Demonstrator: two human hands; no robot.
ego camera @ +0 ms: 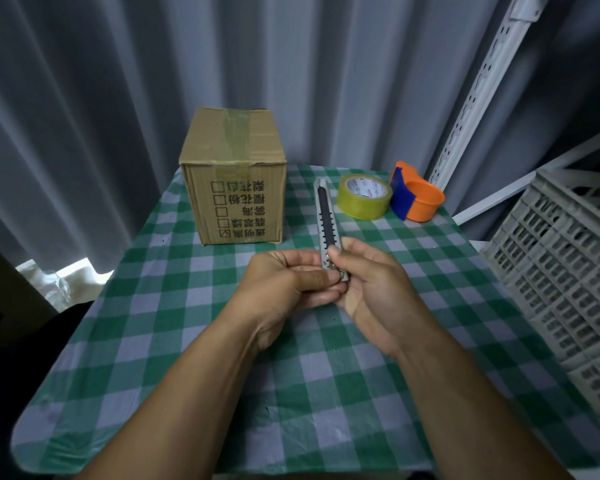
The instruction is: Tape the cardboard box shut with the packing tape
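A brown cardboard box [234,174] stands at the far left of the table, its top flaps closed under a strip of clear tape. To its right lies a roll of yellowish packing tape [364,196], with an orange and blue tape dispenser [417,192] just beyond it. In the middle of the table both hands hold a grey utility knife [327,216] that points away from me. My left hand [284,285] wraps the knife's near end from the left. My right hand [371,285] pinches it from the right, thumb on the slider.
The table [187,341] wears a green and white checked cloth. A grey plastic crate [561,282] stands at the right edge, with a white slotted shelf rail [478,91] behind it. Grey curtains hang close behind the table.
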